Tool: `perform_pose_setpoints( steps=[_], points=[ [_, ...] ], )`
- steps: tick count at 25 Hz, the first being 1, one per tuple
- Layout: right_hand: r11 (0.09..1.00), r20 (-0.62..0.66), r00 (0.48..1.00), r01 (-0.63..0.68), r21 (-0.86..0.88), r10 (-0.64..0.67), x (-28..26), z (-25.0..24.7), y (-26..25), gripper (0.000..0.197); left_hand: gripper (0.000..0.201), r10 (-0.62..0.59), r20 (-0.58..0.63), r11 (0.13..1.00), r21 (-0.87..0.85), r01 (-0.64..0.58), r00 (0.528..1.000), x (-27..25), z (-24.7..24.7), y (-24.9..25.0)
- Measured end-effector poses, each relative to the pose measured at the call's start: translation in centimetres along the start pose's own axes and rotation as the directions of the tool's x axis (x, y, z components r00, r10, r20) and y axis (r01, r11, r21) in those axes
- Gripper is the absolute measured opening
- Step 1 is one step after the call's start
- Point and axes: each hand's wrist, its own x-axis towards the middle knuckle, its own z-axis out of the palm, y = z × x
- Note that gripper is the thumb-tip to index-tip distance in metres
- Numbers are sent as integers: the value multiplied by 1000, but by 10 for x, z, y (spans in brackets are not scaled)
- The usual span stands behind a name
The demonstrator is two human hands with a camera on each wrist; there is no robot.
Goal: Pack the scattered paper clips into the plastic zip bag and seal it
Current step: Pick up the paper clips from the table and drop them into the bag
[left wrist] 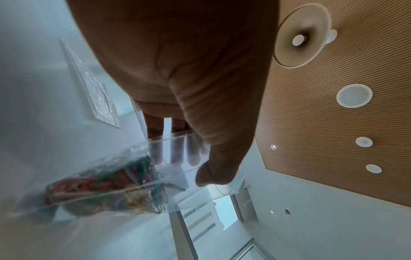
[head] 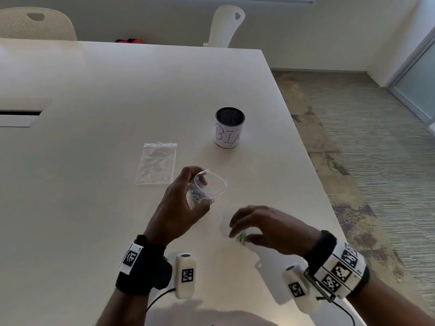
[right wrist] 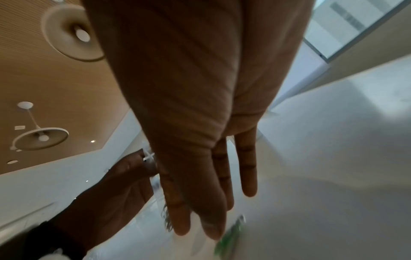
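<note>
My left hand (head: 200,191) holds a clear zip bag (head: 213,184) above the table, thumb in front and fingers behind, with its mouth gaping wide. Several coloured paper clips (left wrist: 106,186) lie bunched in the bag's bottom (left wrist: 177,181), below the left hand (left wrist: 200,168). My right hand (head: 242,232) reaches down to the table (head: 94,137) near the front. Its fingers are nearly straight and its tips are at a green paper clip (head: 240,238). In the right wrist view the green clip (right wrist: 231,234) is blurred beside the thumb tip of the right hand (right wrist: 195,232), and no pinch shows.
A second, flat clear zip bag (head: 156,163) lies on the table just left of the held one. A mesh cup labelled BIN (head: 229,129) stands further back. The table's right edge runs close to my right wrist. Two white chairs stand beyond the far edge.
</note>
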Motion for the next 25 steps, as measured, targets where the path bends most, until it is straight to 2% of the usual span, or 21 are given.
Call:
perform_pose_setpoints(
  steps=[3,7,15,21,25],
  points=[
    [998,-21,999,43,-34,-44,0,15,6,20,57,-3,7,1000,1,3,1000,1,0,0],
    [1000,-58,998,-12,-12,11,1,26,14,7,57,-9,12,1000,-7,9,1000,2,-1,0],
    [982,-33,988,-154,-110,151,0,29,-2,23,55,-2,23,1000,-8,2,1000,5,1,0],
    [976,-108,982,-169,-136,155,0,35,-3,12,54,-5,13,1000,-16,5,1000,3,0,2],
    [971,-147,968,-218,-103,202,0,35,-2,9,53,-10,2,1000,-18,10,1000,1,-1,3]
  ],
)
